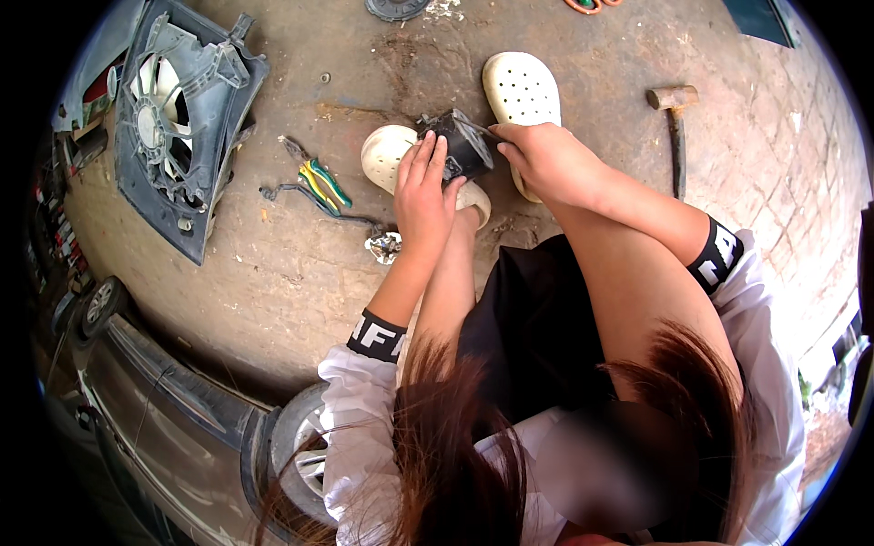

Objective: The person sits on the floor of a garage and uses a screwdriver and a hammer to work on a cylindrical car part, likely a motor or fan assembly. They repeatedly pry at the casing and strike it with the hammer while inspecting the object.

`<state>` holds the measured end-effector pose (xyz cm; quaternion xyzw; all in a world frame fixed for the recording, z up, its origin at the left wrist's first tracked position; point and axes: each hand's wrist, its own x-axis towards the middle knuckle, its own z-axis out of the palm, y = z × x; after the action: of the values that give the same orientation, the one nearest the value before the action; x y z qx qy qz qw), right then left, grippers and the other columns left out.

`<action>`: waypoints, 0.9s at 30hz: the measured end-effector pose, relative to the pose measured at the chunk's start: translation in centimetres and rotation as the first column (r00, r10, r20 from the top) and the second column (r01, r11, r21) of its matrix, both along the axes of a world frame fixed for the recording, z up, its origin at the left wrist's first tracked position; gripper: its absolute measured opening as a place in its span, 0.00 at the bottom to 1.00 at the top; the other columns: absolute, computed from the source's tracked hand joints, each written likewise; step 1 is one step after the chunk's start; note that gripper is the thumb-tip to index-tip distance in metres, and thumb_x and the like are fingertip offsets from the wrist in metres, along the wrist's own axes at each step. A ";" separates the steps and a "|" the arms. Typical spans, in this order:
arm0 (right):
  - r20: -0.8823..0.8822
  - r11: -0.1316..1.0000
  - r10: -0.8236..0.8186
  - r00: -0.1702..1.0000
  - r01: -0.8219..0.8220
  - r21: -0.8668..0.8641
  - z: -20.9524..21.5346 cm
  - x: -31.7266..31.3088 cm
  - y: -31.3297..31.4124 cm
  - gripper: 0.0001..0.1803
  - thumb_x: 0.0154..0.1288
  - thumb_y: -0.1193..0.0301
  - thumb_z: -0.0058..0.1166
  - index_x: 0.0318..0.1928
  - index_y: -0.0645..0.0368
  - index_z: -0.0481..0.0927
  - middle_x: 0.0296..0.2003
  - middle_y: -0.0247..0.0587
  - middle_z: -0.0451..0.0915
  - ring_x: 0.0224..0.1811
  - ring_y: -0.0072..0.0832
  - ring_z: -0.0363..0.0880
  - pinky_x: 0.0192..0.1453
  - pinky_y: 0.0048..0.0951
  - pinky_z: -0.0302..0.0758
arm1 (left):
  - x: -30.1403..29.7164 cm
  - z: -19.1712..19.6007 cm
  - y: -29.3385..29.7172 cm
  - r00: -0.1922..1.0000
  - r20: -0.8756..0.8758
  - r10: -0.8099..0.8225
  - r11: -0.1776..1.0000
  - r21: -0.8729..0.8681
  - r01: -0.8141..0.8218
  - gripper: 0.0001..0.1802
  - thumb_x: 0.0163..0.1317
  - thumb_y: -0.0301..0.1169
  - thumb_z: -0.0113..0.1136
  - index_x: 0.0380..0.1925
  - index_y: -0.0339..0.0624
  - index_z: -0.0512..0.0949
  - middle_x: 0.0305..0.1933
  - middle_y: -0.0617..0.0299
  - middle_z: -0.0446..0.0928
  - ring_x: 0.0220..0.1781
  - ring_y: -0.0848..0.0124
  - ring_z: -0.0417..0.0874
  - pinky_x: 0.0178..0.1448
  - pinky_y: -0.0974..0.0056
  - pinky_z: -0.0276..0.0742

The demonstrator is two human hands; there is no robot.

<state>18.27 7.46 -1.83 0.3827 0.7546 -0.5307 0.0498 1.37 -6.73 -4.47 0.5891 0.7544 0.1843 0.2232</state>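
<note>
A black, roughly cylindrical part (466, 146), motor-like in shape, is held low over the floor, between my cream clogs. My left hand (424, 187) lies over its near left side, fingers pressed along the casing. On the opposite side is my right hand (551, 162), closed, with its thumb and fingertips toward the part's flat end. A thin dark piece shows between those fingertips and the part, too small to name. Left of my left hand, pliers with yellow-green handles (323, 184) rest on the floor beside a dark cable (319, 207).
A fan in a grey shroud (168, 118) lies at far left. To the right is a hammer (676, 136) with a dark handle. A small white-and-metal piece (383, 247) sits near my left wrist. A parked car (182, 391) stands at lower left.
</note>
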 end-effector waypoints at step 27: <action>0.125 0.794 -0.046 0.991 0.112 -0.598 1.7 -0.6 2.8 0.23 0.70 0.71 0.46 0.63 0.64 0.63 0.40 0.40 0.80 0.23 0.22 0.72 0.26 0.26 0.76 | -2.0 0.7 1.4 0.999 -0.019 -0.040 0.995 -0.092 0.038 0.33 0.51 0.30 0.68 0.60 0.41 0.73 0.64 0.55 0.73 0.65 0.56 0.71 0.70 0.52 0.61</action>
<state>17.70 10.24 -0.09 0.4050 0.5259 -0.7244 0.1860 -0.65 -5.29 -3.78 0.5947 0.7528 0.1391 0.2455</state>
